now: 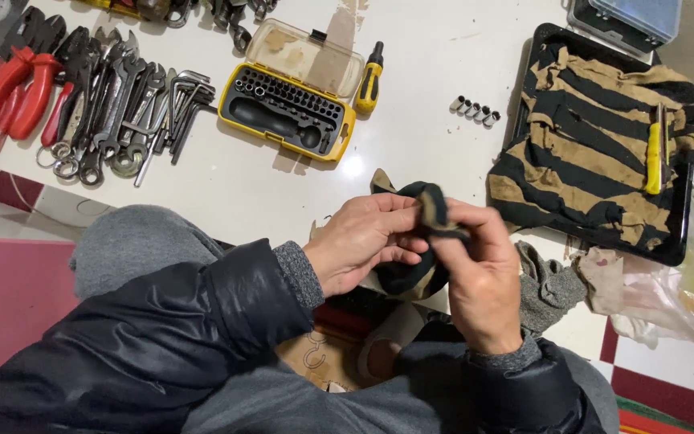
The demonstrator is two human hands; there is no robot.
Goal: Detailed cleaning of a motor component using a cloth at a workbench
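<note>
We hold a black-and-tan striped cloth [421, 241] near the middle, over our lap. Our left hand [363, 241] has its grip closed on it, and our right hand [479, 277] pinches its upper fold, fingers shut. Far left lie wrenches [118, 104] and red pliers [14, 84]; a yellow bit case [287, 108] sits open beyond. Far right, a tray [668, 249] carries more striped fabric [588, 153] and a yellow tool [654, 153]. Sockets [474, 111] line the worktop [427, 145].

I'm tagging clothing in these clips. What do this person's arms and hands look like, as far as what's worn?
Both arms wear a glossy black puffer jacket with quilted seams. Grey knitted cuffs of an inner layer poke out at each wrist. The left hand and right hand are bare: no gloves, and no rings or watch visible.
</note>
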